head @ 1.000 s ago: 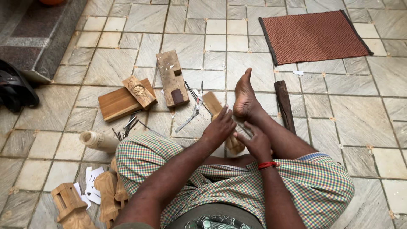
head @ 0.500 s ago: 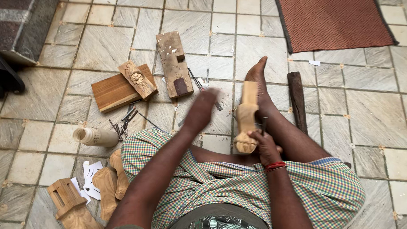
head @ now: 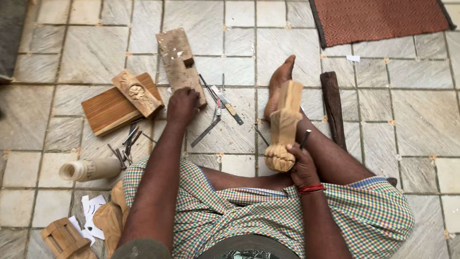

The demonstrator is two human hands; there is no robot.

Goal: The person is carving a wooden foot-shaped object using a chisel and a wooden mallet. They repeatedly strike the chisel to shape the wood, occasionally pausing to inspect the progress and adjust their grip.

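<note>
Head view, looking straight down at a person seated on the tiled floor (head: 393, 120) in a checked wrap. The right hand (head: 301, 165) is at the knee, its fingers closed around the rounded, carved lower end of a pale carved wooden piece (head: 283, 125) — the piece stands tilted, leaning along the bare foot (head: 280, 81), its plain end pointing away. A thin dark tool (head: 305, 139) pokes up out of that same grip.

The left hand (head: 182, 105) is stretched out across the floor, knuckles up, fingers curled down onto the near end of a rough wooden block (head: 178, 60); whether they clasp anything I cannot tell. Just beside it lie loose chisels (head: 221, 100) — fanned out on the tiles. To the left a small carved block (head: 136, 92) rests on a brown plank (head: 108, 112), with more thin tools (head: 125, 146) below it. A dark wooden mallet (head: 332, 105) lies by the right leg, a red mat (head: 378, 19) at the top, and a pale turned cylinder (head: 91, 169) near the left knee.
</note>
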